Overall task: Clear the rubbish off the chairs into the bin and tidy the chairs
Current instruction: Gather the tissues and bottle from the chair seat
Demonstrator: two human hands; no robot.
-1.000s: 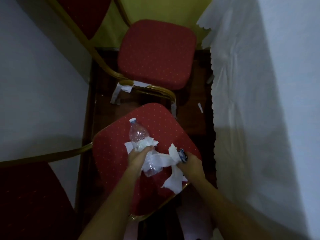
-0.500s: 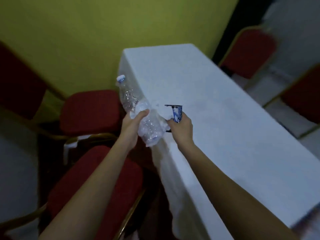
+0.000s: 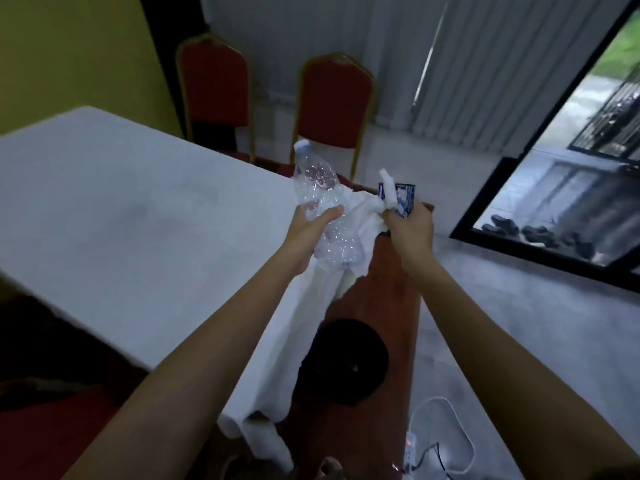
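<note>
My left hand (image 3: pixel 309 233) grips a clear, crumpled plastic bottle (image 3: pixel 316 183) with a pale blue cap, held tilted above the table's corner. White tissue paper (image 3: pixel 360 216) is bunched between both hands and hangs down under the bottle. My right hand (image 3: pixel 410 226) holds a small dark blue packet (image 3: pixel 406 197) together with a twist of the tissue. A round black bin (image 3: pixel 343 365) stands on the red carpet below my hands. Two red chairs (image 3: pixel 334 105) with gold frames stand upright beyond the table's far end; their seats are mostly hidden.
A table under a white cloth (image 3: pixel 138 216) fills the left side. A white power strip and cable (image 3: pixel 436 441) lie on the grey floor at the lower right. A dark-framed glass door (image 3: pixel 554 188) is on the right. A red seat (image 3: pixel 41 431) shows at the lower left.
I lifted the bottle, tissue and packet off the red chair seat and turned to the right. The black bin and the glass door have come into view.
</note>
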